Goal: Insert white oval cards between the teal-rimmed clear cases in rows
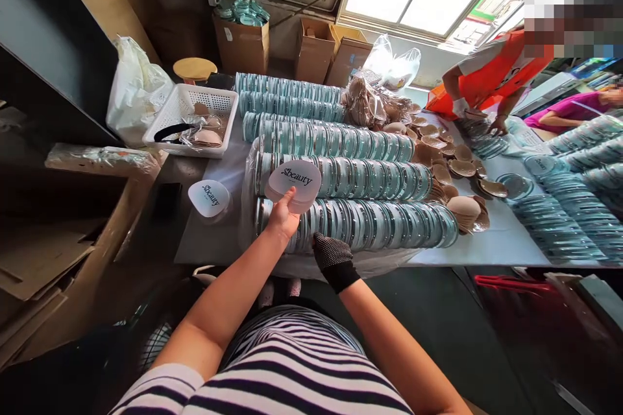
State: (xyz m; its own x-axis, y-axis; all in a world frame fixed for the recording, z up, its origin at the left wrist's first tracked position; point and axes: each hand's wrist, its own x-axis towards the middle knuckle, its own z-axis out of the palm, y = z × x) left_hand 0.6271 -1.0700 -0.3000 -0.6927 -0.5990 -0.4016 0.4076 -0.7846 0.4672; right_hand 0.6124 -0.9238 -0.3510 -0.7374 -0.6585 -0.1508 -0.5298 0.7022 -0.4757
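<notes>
My bare left hand (pixel 283 217) grips a stack of rounded white cards (pixel 298 176) printed "beauty", thumb on top, above the rows of discs. My right hand (pixel 334 257), in a black dotted glove, is at the near edge of the front row of clear, shiny-rimmed discs (pixel 374 224). Its fingers are curled together against that row; whatever lies between them is hidden. More rows of discs (pixel 341 139) lie behind, standing on edge side by side. Another pile of printed white cards (pixel 209 200) rests on the table to the left.
A white basket (pixel 231 123) holding beige pads stands at the back left. Beige cup-shaped pads (pixel 462 168) are heaped right of the rows. A co-worker in an orange vest (pixel 506 71) handles discs across the table. Cardboard boxes (pixel 246 45) stand by the wall.
</notes>
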